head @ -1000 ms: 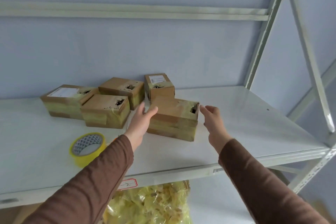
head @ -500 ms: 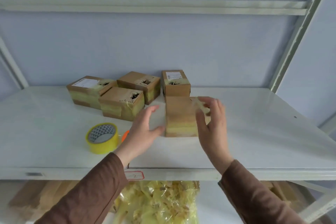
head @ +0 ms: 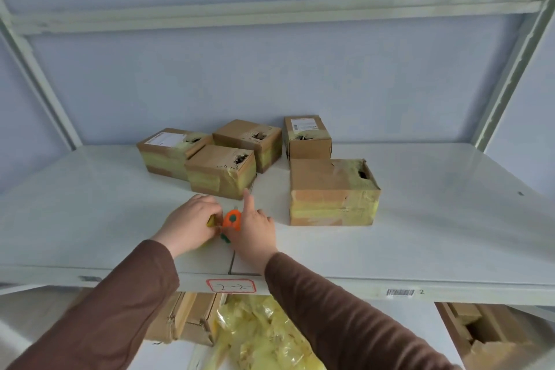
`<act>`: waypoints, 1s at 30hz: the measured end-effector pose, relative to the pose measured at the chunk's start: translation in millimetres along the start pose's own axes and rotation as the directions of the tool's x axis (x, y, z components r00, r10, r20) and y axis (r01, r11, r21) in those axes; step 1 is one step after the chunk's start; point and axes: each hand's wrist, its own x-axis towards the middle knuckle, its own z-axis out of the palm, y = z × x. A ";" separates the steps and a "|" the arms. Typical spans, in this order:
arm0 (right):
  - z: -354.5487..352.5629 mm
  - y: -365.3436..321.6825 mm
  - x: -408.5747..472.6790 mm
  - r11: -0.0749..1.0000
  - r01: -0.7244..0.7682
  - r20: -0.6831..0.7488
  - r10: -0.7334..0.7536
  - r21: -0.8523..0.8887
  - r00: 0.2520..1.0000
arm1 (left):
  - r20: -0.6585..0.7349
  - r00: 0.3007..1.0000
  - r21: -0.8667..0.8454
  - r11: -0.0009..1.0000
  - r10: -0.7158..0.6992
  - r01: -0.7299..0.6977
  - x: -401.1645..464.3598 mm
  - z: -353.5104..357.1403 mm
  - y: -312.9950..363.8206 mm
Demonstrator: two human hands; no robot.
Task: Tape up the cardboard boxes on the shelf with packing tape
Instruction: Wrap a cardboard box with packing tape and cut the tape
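**Cardboard boxes wait while both hands go to the tape and cutter**

Cardboard boxes, 5 in all, sit toward the back of a white metal shelf [head: 420, 219]. 4 of them cluster at the rear: a labelled box [head: 168, 149] on the left, 2 more [head: 220, 171] [head: 249, 140] just beside it, and a small upright box [head: 306, 137] to their right. The 5th, the near box [head: 333, 192], stands alone at centre right, banded with yellowish tape and showing a ragged hole at its top right corner.

Half a second ago both hands were on this near box, turning it. Now they have let go and moved to the shelf front, left of it, so the box rests square and free.

The left hand [head: 190, 222] curls down over the yellow roll of packing tape [head: 211, 221], which is almost wholly hidden beneath it; only a yellow sliver shows, and it appears to grip the roll. The right hand [head: 253, 227] lies beside it over a small orange cutter [head: 232, 219], forefinger stretched forward. Whether its other fingers grip the cutter cannot be told.

This likely means that positioning the box is done and the next step is fetching tape to seal it. The hole looks like the spot needing cover.

Below the shelf, a bag of yellow material [head: 258, 333] and other cartons [head: 186, 318] are visible.
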 end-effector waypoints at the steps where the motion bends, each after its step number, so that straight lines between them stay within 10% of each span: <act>1: -2.7 0.4 -1.0 0.991 -0.012 -0.001 0.012 0.132 1.000 | -0.026 1.000 -0.047 0.999 0.006 -0.008 -1.1 0.7 0.2; 8: -57.1 7.2 -12.1 0.725 -0.117 0.154 0.015 0.679 0.988 | -0.159 0.983 -0.519 0.839 0.095 -0.165 -5.7 -9.2 39.8; 17: -131.4 18.3 -40.5 0.949 0.073 -0.168 -0.022 0.305 0.986 | -0.205 0.970 -0.822 0.515 0.131 -0.243 -1.1 -16.1 123.5; 30: -212.1 70.7 -74.3 0.580 0.062 -0.397 0.473 0.812 0.787 | -0.049 0.970 -0.738 0.646 0.240 -0.197 15.9 -11.8 188.7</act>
